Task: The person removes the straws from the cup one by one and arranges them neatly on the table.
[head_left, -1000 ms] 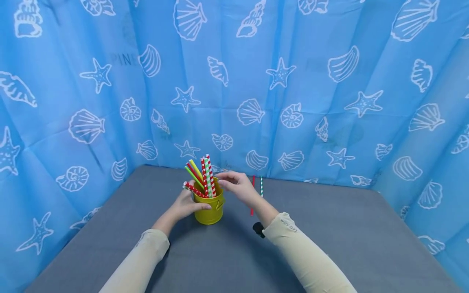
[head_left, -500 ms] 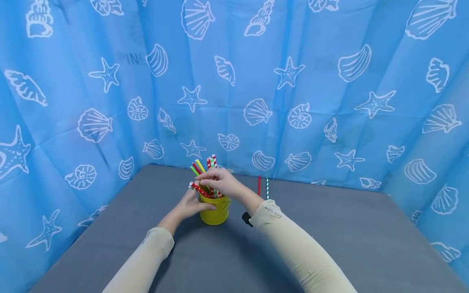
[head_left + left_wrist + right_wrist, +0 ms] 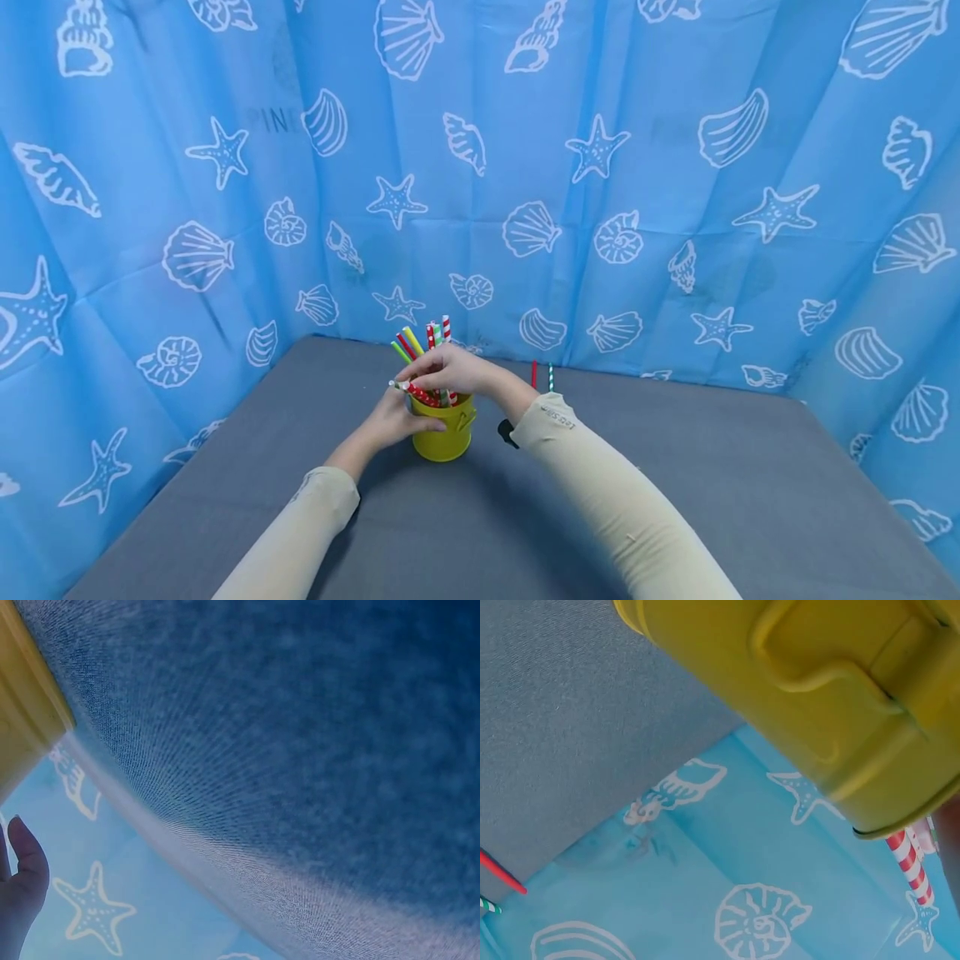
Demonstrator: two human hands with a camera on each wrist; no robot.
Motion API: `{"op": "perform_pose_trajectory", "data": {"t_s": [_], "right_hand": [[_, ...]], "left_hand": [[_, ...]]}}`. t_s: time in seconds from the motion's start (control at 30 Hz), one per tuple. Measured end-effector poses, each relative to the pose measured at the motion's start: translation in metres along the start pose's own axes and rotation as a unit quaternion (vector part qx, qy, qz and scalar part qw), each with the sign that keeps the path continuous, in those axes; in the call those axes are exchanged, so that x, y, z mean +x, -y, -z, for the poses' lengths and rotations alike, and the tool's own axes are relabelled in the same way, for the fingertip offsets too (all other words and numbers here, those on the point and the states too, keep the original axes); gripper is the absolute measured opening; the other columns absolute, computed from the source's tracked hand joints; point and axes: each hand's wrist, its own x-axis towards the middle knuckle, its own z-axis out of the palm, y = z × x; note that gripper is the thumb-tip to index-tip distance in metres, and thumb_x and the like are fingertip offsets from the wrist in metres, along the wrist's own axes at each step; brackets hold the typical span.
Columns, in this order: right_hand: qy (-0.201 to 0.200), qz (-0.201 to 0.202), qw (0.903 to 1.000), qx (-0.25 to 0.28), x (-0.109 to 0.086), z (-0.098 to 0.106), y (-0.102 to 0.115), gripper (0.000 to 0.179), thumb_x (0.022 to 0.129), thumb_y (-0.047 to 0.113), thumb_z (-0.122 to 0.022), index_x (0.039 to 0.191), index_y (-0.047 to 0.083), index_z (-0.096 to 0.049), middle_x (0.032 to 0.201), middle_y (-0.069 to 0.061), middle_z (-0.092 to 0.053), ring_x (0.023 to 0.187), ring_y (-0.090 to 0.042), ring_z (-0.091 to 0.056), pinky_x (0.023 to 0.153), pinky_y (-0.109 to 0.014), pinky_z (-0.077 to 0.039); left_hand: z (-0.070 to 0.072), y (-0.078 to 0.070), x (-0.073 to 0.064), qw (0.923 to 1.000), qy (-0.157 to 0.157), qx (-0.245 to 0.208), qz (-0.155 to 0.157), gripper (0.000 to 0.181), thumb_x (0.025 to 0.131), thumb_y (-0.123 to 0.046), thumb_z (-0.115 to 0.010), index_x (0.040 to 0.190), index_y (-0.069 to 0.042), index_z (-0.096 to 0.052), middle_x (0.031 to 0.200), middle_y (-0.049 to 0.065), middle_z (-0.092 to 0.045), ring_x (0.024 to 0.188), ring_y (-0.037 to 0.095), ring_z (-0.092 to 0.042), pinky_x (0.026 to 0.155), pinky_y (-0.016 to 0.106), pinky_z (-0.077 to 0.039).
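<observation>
A small yellow bucket (image 3: pixel 442 437) stands on the grey table, holding several paper straws. My left hand (image 3: pixel 388 421) grips its left side, thumb across the front and fingers hidden behind. My right hand (image 3: pixel 453 371) reaches over the rim from the right, its thumb and fingertips pinching the end of a red straw with white dots (image 3: pixel 424 395) that leans left over the rim. Yellow, red and green straws (image 3: pixel 408 340) and a red-and-white striped straw (image 3: pixel 446 327) stand up behind that hand. In the right wrist view, the bucket wall (image 3: pixel 795 697) and striped straw (image 3: pixel 911 870) show.
Beyond my right forearm, a red straw (image 3: pixel 534 374) and a green-and-white striped straw (image 3: pixel 551 377) lie on the table (image 3: pixel 675 467), partly hidden by the arm. A blue curtain (image 3: pixel 540 192) with white shells hangs along the back and sides.
My right hand has moved left from the bucket's right side to over its opening, down to the leaning straws at the left, whose ends have spread apart. My left hand keeps holding the bucket.
</observation>
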Motion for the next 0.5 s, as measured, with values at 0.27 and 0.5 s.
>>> {"op": "perform_pose_trajectory", "data": {"t_s": [0.27, 0.5], "right_hand": [[0.007, -0.015, 0.9999, 0.005, 0.0066, -0.0013, -0.001, 0.023, 0.095, 0.007, -0.061, 0.115, -0.001, -0.07, 0.097, -0.003, -0.071, 0.079, -0.013, -0.052, 0.07, -0.027, -0.046], [-0.02, -0.007, 0.9998, 0.007, 0.0068, -0.0045, -0.0015, 0.018, 0.095, 0.004, -0.062, 0.108, -0.002, -0.072, 0.089, -0.005, -0.069, 0.08, -0.017, -0.056, 0.075, -0.033, -0.053]], "left_hand": [[-0.0026, -0.0003, -0.001, 0.9997, -0.019, 0.01, 0.012, 0.084, 0.075, -0.013, -0.084, 0.144, 0.0, -0.036, 0.138, 0.018, -0.049, 0.121, 0.034, -0.051, 0.103, 0.05, -0.042], [-0.0013, -0.001, -0.0011, 0.9998, -0.015, 0.005, 0.008, 0.088, 0.075, -0.013, -0.085, 0.145, -0.002, -0.034, 0.141, 0.018, -0.046, 0.124, 0.033, -0.048, 0.105, 0.05, -0.039]]}}
